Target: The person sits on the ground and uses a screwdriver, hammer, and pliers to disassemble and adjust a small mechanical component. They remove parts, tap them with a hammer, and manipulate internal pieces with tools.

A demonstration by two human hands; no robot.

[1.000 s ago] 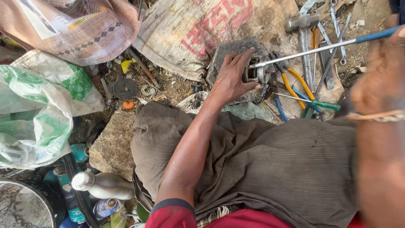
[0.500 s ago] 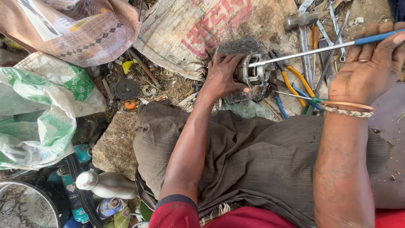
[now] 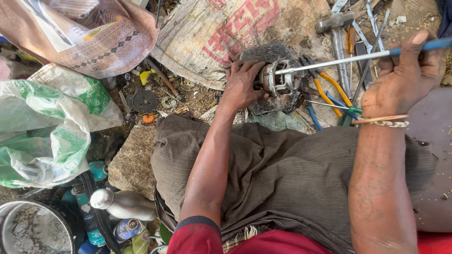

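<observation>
— Grey metal, grimy and ribbed: what is the small motor housing (image 3: 278, 81) resting on?

— On a dark flat slab (image 3: 263, 52) laid on the ground past the person's knees. The left hand (image 3: 242, 85) lies just left of the housing, touching it, fingers curled over its near end and pressed against the casing.

— And the right hand (image 3: 400, 77)?

— Well to the right of the housing, closed in a fist around the blue handle of a long screwdriver (image 3: 339, 60), thumb up along the handle. The steel shaft runs left from that fist and its tip meets the housing's upper right side.

— What lies around the housing?

— Just right of it, pliers with yellow grips (image 3: 329, 91) and pliers with blue grips (image 3: 313, 116) lie on the ground, under the shaft. Above and right of it, a hammer (image 3: 335, 22) lies among loose spanners. Behind it, a printed woven sack (image 3: 226, 33) is spread flat. Well left of it, a green and white plastic bag (image 3: 47, 127) bulges, with a black disc (image 3: 143, 100) on the dirt between bag and housing. Below it, brown striped cloth (image 3: 282, 178) covers the lap, and a steel bottle (image 3: 120, 203) lies far down to the left.
</observation>
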